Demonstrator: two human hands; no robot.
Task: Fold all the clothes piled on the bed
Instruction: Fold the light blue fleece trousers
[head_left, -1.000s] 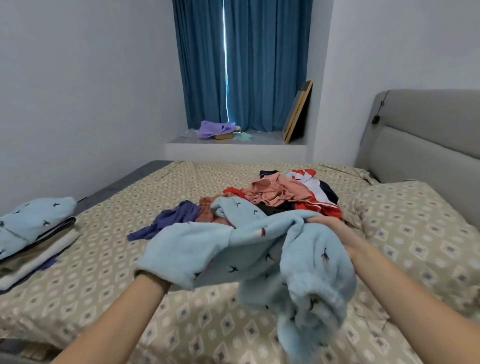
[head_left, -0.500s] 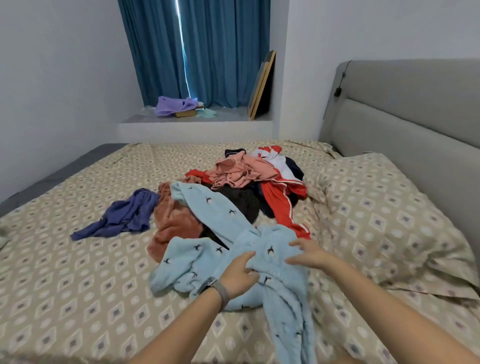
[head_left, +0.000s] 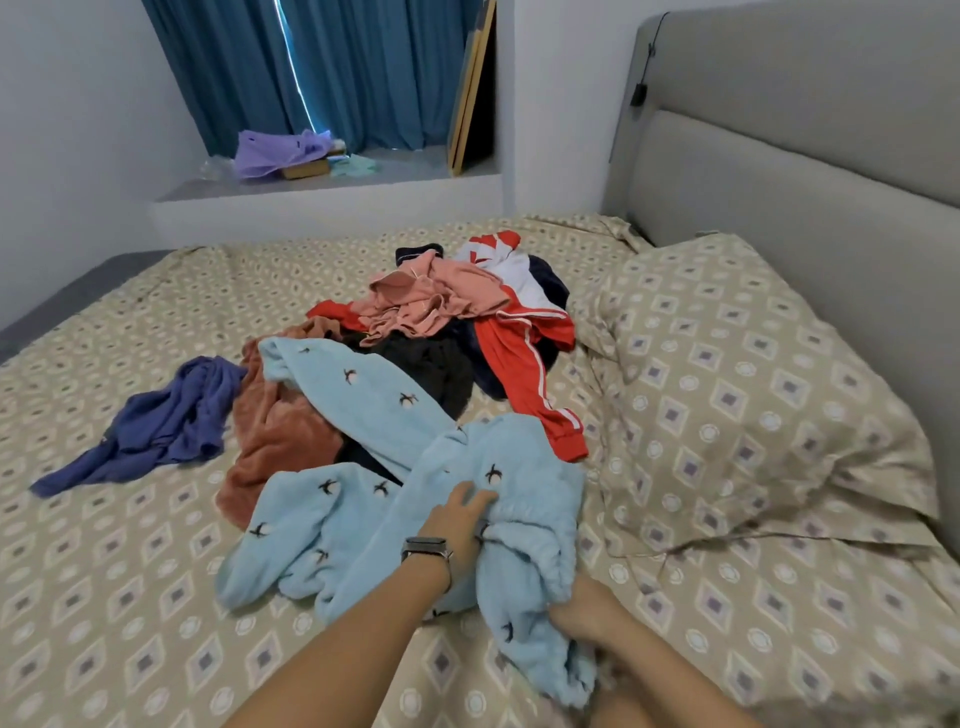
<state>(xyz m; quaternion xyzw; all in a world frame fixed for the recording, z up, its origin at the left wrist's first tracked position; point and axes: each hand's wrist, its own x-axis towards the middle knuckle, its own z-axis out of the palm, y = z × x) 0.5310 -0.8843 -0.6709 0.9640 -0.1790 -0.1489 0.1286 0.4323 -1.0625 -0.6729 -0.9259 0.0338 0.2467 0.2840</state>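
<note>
A light blue fleece garment with small dark birds (head_left: 363, 499) lies crumpled on the bed in front of me. My left hand (head_left: 460, 517), with a watch on its wrist, rests on its middle, its fingers lying on the fabric. My right hand (head_left: 584, 616) grips a bunched edge of the same garment near the front. Behind it lies the pile: a rust fleece piece (head_left: 275, 441), a black garment (head_left: 426, 364), a pink top (head_left: 431, 296), a red and white jacket (head_left: 524, 353). A purple-blue garment (head_left: 156, 421) lies apart at the left.
The bed carries a beige diamond-patterned sheet (head_left: 130, 597) and a matching pillow (head_left: 743, 395) at the right, against a grey headboard (head_left: 810, 171). A window ledge (head_left: 322, 187) behind the bed holds a lilac cloth (head_left: 275, 153), under blue curtains.
The blue garment has come down from the air onto the bed. My right hand slid from its top toward me and took hold of its near edge. The view tilted down and right.
</note>
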